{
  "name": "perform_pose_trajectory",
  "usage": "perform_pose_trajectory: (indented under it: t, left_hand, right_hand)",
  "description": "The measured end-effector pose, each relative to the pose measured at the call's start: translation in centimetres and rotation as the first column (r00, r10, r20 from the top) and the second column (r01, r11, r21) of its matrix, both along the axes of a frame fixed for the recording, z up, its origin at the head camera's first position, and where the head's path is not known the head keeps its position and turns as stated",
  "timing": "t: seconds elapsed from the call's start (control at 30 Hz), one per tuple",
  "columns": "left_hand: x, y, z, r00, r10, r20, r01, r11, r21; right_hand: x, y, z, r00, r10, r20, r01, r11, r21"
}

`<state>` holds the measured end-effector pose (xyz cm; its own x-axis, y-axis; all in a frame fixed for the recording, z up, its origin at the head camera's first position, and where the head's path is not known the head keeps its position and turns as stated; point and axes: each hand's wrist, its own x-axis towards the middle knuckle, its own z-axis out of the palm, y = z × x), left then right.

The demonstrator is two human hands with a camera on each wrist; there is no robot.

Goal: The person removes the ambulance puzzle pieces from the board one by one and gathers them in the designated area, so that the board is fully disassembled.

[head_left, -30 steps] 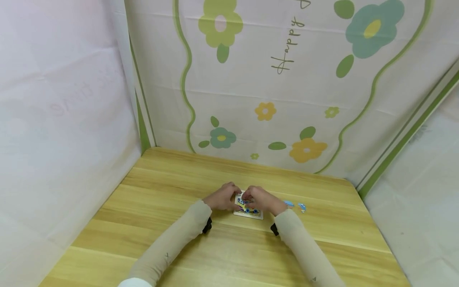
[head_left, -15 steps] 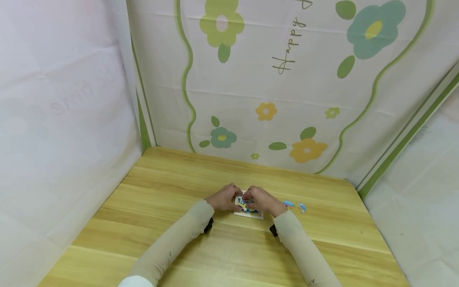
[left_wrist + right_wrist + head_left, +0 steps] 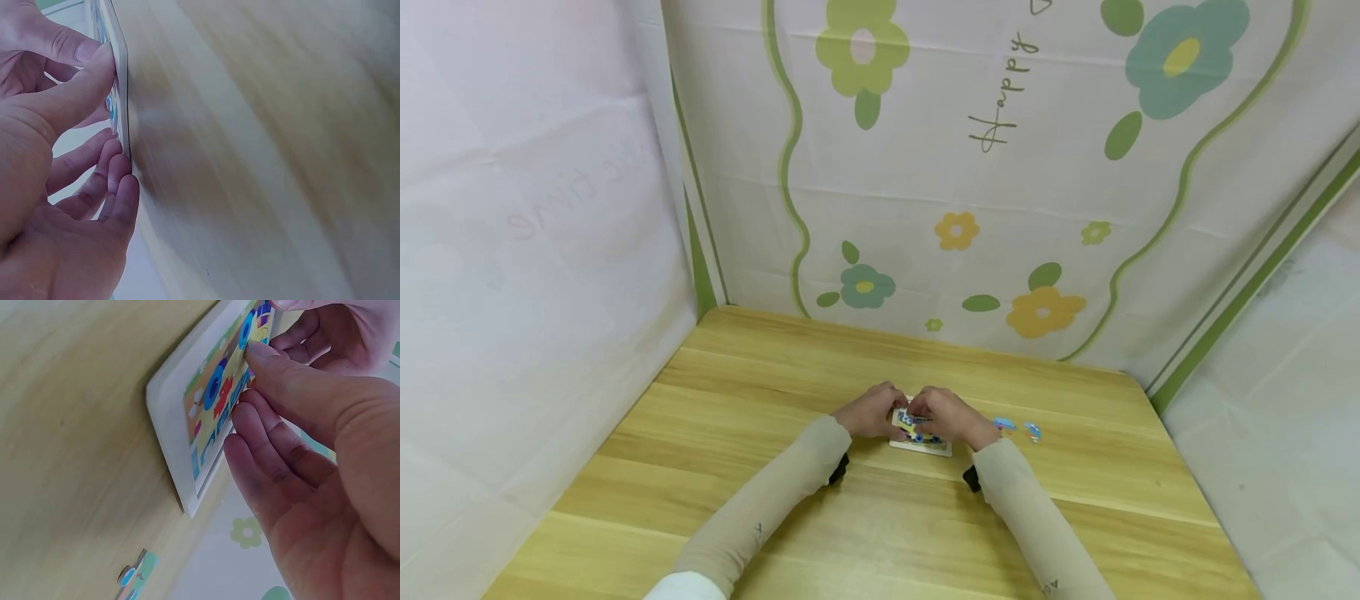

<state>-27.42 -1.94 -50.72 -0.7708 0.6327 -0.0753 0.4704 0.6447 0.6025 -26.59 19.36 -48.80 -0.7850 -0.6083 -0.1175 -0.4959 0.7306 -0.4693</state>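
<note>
A small jigsaw puzzle board (image 3: 917,451) with a white rim lies on the table, its picture of a yellow vehicle with blue wheels partly covered by the hands. My left hand (image 3: 872,412) grips the board's left side, thumb on the near edge and fingertips at the far edge in the left wrist view. Over the picture, my right hand (image 3: 946,415) pinches a puzzle piece (image 3: 240,370) between thumb and fingertips, low against the board. The piece's outline is mostly hidden by the fingers.
Two loose puzzle pieces lie right of the board: a blue one (image 3: 1003,424) close to the right wrist and another blue one (image 3: 1033,432) further right. Printed cloth walls (image 3: 880,183) stand behind and at both sides of the wooden table (image 3: 760,367).
Both hands stay at the board with nearly the same hold. The left hand and forearm have shifted slightly to the right. The loose pieces lie where they were.
</note>
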Motion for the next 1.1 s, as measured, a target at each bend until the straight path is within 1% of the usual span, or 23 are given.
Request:
perform_pose_trajectory:
  t: [0.3, 0.47, 0.67, 0.9, 1.1]
  left_hand:
    - [0.0, 0.1, 0.3, 1.0, 0.001, -0.01, -0.001, 1.0, -0.01]
    - [0.0, 0.2, 0.3, 1.0, 0.006, 0.005, -0.006, 1.0, -0.009]
    - [0.1, 0.1, 0.3, 1.0, 0.005, 0.002, -0.005, 1.0, 0.001]
    - [0.2, 0.2, 0.2, 1.0, 0.007, 0.017, -0.007, 1.0, 0.007]
    - [0.1, 0.3, 0.2, 1.0, 0.011, 0.011, -0.011, 1.0, -0.003]
  right_hand:
    - [-0.4, -0.1, 0.6, 0.999, 0.009, 0.048, -0.007, 0.999, -0.044]
    - [-0.4, -0.1, 1.0, 0.999, 0.009, 0.043, -0.007, 0.999, -0.048]
    - [-0.6, -0.1, 1.1, 0.999, 0.025, 0.035, -0.023, 0.998, -0.065]
    - [-0.7, -0.1, 1.3, 0.999, 0.041, 0.024, -0.039, 0.996, -0.08]
    - [-0.7, -0.1, 1.4, 0.998, 0.043, 0.038, -0.04, 0.996, -0.083]
